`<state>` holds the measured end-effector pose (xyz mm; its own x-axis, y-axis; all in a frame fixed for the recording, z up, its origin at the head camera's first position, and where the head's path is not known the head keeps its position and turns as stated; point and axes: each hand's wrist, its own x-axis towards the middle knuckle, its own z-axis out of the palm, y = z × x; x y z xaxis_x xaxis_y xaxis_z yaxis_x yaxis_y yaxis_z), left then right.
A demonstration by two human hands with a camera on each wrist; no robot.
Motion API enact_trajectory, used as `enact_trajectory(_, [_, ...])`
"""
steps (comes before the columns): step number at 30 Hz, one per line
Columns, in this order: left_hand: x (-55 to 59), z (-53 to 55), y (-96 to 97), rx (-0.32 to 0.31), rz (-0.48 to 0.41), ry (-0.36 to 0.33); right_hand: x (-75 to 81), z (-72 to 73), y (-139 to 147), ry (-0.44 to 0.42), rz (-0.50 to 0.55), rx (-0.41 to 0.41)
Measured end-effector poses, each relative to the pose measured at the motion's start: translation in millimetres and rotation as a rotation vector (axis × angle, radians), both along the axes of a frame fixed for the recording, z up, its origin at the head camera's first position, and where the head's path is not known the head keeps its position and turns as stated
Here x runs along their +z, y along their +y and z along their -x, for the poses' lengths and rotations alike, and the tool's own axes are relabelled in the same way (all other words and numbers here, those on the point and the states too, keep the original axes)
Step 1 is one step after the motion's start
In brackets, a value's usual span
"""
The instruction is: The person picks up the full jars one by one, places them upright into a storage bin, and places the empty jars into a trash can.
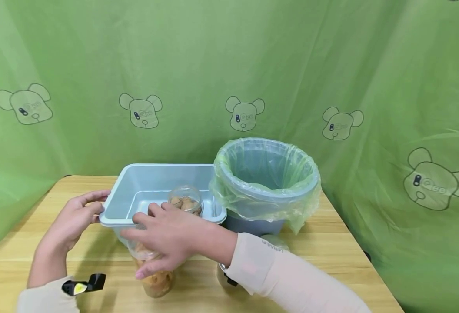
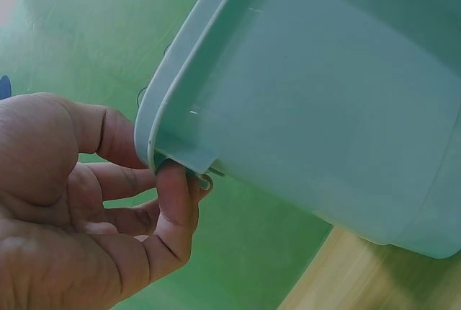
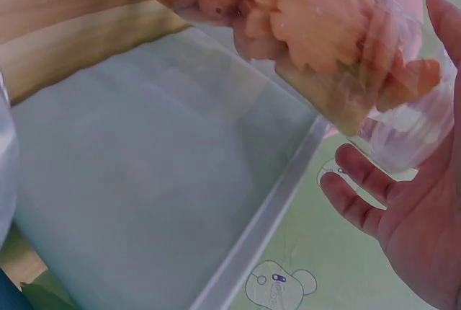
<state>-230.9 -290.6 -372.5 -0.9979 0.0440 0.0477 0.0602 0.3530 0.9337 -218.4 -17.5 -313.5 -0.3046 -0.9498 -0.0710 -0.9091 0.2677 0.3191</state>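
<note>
My left hand [image 1: 71,219] pinches the left rim of a light-blue plastic basin [image 1: 129,182]. In the left wrist view, the thumb lies on the outside of the rim and a finger bends beneath its corner. A clear jar [image 1: 157,282] of orange, flower-shaped biscuits [image 3: 317,18] stands in front of the basin. My right hand [image 1: 171,237] reaches over its upper part, fingers spread around it. In the right wrist view, the thumb stands off the jar and two fingertips extend past its side. Inside the basin sits another clear jar [image 1: 185,200] with brown, round pieces.
Right of the basin stands a blue-grey bin [image 1: 253,224] lined with a green translucent bag [image 1: 307,204]. Another container [image 1: 229,282] is partly hidden under my right forearm. A green curtain [image 1: 198,65] hangs behind and beside the wooden table [image 1: 323,261].
</note>
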Motion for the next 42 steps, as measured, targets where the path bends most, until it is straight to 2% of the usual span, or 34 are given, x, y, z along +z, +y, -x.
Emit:
enact_trajectory(6, [1.2,0.4,0.7,0.0,0.0,-0.002,-3.6,0.1,-0.4,0.039,0.01,0.029])
enact_trajectory(18, [0.3,-0.7,-0.3,0.011,0.006,-0.012,-0.8,-1.5,-3.1,0.036,0.033,0.115])
enact_trajectory(29, [-0.3,-0.6,-0.1,0.008,0.02,-0.024,4.1,-6.3,-3.1,0.023,0.005,0.09])
enact_trajectory(42, [1.1,-0.5,-0.8,0.003,0.02,-0.025,9.9,-15.4,-5.3,0.041,-0.035,0.108])
